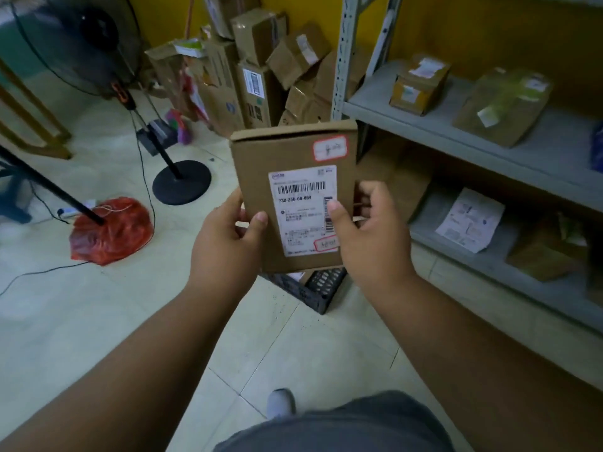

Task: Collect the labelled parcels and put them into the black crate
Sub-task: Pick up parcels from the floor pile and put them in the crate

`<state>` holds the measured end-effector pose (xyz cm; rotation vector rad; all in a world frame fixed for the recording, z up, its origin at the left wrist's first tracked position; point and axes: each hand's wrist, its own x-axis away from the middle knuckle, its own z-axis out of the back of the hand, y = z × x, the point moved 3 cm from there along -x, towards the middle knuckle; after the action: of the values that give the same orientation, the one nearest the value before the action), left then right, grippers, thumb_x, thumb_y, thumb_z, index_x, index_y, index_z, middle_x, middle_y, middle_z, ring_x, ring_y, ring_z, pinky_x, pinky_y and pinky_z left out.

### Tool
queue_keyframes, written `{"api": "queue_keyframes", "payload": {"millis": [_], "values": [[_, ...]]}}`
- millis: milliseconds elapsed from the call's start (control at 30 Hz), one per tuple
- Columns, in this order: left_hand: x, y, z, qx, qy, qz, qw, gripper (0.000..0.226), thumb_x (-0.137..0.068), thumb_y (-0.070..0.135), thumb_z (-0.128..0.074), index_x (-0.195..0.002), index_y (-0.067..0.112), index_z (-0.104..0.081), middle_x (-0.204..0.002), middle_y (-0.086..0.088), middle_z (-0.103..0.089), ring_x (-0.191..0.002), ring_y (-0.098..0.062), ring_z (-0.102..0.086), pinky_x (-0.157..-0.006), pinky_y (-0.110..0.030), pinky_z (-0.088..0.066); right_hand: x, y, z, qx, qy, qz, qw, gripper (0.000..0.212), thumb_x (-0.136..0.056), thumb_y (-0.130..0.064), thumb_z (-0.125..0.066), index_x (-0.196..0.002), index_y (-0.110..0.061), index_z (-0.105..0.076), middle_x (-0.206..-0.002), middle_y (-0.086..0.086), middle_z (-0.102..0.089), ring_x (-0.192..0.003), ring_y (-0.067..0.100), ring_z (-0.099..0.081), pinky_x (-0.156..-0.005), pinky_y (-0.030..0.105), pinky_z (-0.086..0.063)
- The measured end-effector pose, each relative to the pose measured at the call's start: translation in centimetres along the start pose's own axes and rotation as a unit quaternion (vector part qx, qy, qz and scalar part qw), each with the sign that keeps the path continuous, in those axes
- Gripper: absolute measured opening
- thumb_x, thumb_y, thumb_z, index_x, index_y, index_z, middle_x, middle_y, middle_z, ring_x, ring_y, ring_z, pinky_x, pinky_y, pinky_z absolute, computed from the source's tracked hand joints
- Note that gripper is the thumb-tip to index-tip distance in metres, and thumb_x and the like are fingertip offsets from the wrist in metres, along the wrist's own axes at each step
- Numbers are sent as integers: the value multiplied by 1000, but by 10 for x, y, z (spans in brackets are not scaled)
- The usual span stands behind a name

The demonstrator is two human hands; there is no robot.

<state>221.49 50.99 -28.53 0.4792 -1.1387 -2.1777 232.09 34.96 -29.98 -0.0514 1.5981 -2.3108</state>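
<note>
Parcel [293,197] upright, long axis vertical, label facing camera, pinched by left hand [225,236] and right hand [368,236] above crate [313,288] on open floor [293,347] beside shelf [456,138].

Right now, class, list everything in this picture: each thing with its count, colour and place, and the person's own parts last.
held parcel: one, brown with white label, upright in both hands
black crate: one, on the floor below the parcel
shelving: one, grey, right side
shelf parcels: several, brown, on the shelves
carton pile: many, brown, far corner
fan: one, black, upper left
round stand base: one, black, floor
plastic bag: one, red, floor left
left hand: grip on the parcel's left edge
right hand: grip on its right edge
</note>
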Motion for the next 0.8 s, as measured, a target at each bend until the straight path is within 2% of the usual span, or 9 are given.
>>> {"api": "queue_keyframes", "payload": {"millis": [100, 167, 233, 333, 400, 533, 633, 800], "values": [[-31, 1, -6, 12, -26, 4, 1000, 46, -96, 34, -54, -99, 79, -47, -91, 31, -63, -79, 6, -63, -56, -23, -44, -15, 6, -4, 30, 36, -26, 999, 21, -92, -40, -63, -104, -45, -48, -101, -19, -66, -90, -1, -66, -68, 29, -62], [-54, 1, -22, 21, -51, 8, 998, 46, -95, 33, -56, -113, 75, -48, -93, 27, -66, -83, 1, -65, -64, -26, -49, -32, 15, -1, 47, 55, -46, 996, 22, -93, -39, -63, -106, -48, -47, -100, -19, -66, -88, -1, -68, -67, 28, -62], [-77, 2, -41, 27, -65, 11, 997, 45, -95, 32, -57, -129, 61, -49, -97, 25, -66, -87, -1, -66, -69, -27, -53, -54, 28, 1, 54, 71, -54, 995, 20, -94, -39, -62, -108, -45, -49, -100, -19, -67, -88, -2, -68, -67, 24, -61], [-107, 2, -59, 40, -56, 15, 998, 37, -93, 32, -58, -125, 49, -48, -101, 27, -65, -85, 12, -62, -66, -24, -57, -90, 42, -10, 55, 79, -62, 993, 19, -95, -38, -62, -104, -46, -48, -93, -28, -63, -86, -10, -65, -63, 11, -54], [-124, 1, -67, 71, -65, 29, 995, 34, -91, 34, -60, -119, 50, -47, -109, 27, -65, -87, 14, -61, -68, -25, -60, -116, 49, -22, 53, 79, -67, 993, 17, -96, -36, -61, -105, -42, -49, -97, -24, -65, -87, -10, -63, -59, 5, -49], [-163, 1, -66, 75, -114, 12, 991, 40, -86, 36, -63, -110, 62, -46, -110, 28, -64, -93, 13, -62, -67, -16, -54, -155, 54, -48, 31, 100, -92, 990, 12, -97, -35, -59, -105, -37, -50, -94, -21, -64, -85, -4, -66, -59, 12, -53], [-208, -11, -69, 76, -131, -3, 988, 44, -83, 31, -62, -116, 56, -48, -105, 28, -65, -92, 12, -62, -64, -11, -51, -179, 56, -72, 45, 127, -102, 986, 13, -96, -34, -60, -103, -35, -49, -99, -17, -65, -85, 0, -67, -60, 17, -55], [-287, -46, -69, 74, -210, -36, 974, 49, -90, 20, -61, -128, 48, -50, -107, 28, -63, -96, 16, -58, -61, 1, -42, -215, 60, -125, 76, 179, -142, 971, 12, -98, -34, -58, -104, -33, -48, -108, -7, -65, -83, -1, -61, -60, 12, -48]]}}
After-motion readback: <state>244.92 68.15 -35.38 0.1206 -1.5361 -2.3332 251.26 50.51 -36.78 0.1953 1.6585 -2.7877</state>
